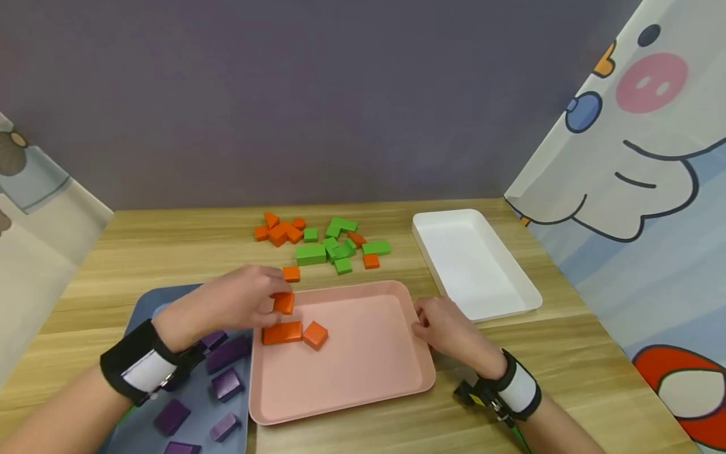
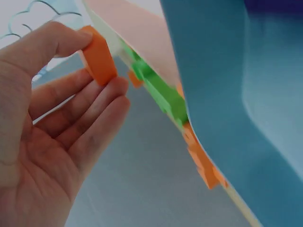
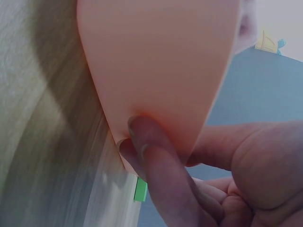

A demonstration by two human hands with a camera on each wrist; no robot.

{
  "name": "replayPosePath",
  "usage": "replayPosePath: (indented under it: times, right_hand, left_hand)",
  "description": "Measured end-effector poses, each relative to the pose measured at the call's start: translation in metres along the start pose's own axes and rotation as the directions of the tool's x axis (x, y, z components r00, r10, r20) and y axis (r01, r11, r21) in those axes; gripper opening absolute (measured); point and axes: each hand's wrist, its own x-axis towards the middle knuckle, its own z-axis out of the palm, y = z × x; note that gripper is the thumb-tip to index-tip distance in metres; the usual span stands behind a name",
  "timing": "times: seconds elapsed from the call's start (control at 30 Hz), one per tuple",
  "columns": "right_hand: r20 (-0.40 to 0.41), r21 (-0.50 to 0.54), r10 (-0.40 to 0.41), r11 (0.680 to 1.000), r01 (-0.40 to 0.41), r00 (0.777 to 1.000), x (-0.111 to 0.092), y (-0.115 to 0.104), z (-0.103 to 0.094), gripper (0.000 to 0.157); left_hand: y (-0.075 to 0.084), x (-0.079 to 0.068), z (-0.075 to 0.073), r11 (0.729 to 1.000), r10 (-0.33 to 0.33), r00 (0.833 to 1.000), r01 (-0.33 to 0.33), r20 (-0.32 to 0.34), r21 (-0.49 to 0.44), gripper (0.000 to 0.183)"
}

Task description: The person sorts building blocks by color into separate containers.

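My left hand (image 1: 244,293) pinches an orange block (image 2: 98,56) between thumb and fingertips, over the back left corner of the pink tray (image 1: 363,366). Inside that tray, at its left side, lie a long orange block (image 1: 282,333) and a smaller orange cube (image 1: 315,335). At the tray's right side, my right hand (image 1: 450,328) grips the wall. In the right wrist view its fingers press the outer face of the wall, while the thumb goes behind the rim.
Left of the pink tray stands a blue tray (image 1: 241,435) with several purple blocks (image 1: 227,384), partly under my left forearm. Loose orange blocks (image 1: 278,234) and green blocks (image 1: 311,255) lie behind the trays. A white tray (image 1: 476,265) stands at the back right, and a grey wall (image 1: 317,107) rises behind.
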Motion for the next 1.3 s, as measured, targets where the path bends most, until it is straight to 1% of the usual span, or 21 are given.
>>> replayPosePath:
  times: [0.13,0.27,0.37,0.43,0.5,0.7,0.87,1.03,1.2,1.3]
  right_hand:
    - [-0.016,-0.018,-0.009,1.000,0.008,1.000,0.002,0.000,0.001,0.006]
    - [-0.016,-0.014,-0.008,1.000,0.008,1.000,0.003,0.001,0.001,0.006]
    - [-0.013,-0.009,-0.009,1.000,0.009,1.000,0.003,0.001,0.000,0.006]
    - [-0.010,-0.006,-0.010,1.000,0.009,1.000,0.003,0.002,0.000,0.007]
    - [-0.008,-0.003,-0.013,1.000,0.013,1.000,0.004,0.002,0.000,0.007]
    - [0.006,0.004,-0.014,1.000,0.014,1.000,0.005,0.002,0.002,0.007]
    - [0.003,-0.002,-0.022,1.000,0.022,1.000,0.005,0.002,0.000,0.009]
    - [0.004,-0.002,-0.030,1.000,0.030,1.000,0.004,0.002,-0.001,0.011]
    - [0.001,0.002,-0.033,0.999,0.033,0.999,0.004,0.003,-0.001,0.011]
    - [0.000,0.001,-0.033,0.999,0.033,0.999,0.003,0.003,0.000,0.011]
  left_hand:
    - [0.017,-0.016,0.004,0.998,0.027,0.999,-0.025,0.037,-0.054,0.020]
    - [0.032,-0.027,0.007,0.996,0.076,0.995,-0.073,0.067,-0.052,0.020]
    - [0.041,-0.030,0.012,0.994,0.093,0.992,-0.088,0.089,-0.062,0.018]
    - [0.045,-0.030,0.017,0.994,0.091,0.990,-0.083,0.111,-0.069,0.016]
    - [0.048,-0.029,0.022,0.994,0.075,0.986,-0.062,0.148,-0.087,0.016]
    - [0.050,-0.026,0.034,0.993,0.054,0.970,-0.027,0.237,-0.115,0.018]
    - [0.049,-0.025,0.039,0.994,0.036,0.966,-0.008,0.257,-0.112,0.022]
    - [0.049,-0.024,0.041,0.993,0.028,0.961,0.005,0.277,-0.119,0.025]
    - [0.050,-0.024,0.042,0.992,0.018,0.960,0.017,0.280,-0.123,0.027]
    - [0.050,-0.024,0.041,0.989,0.009,0.955,0.035,0.296,-0.143,0.028]
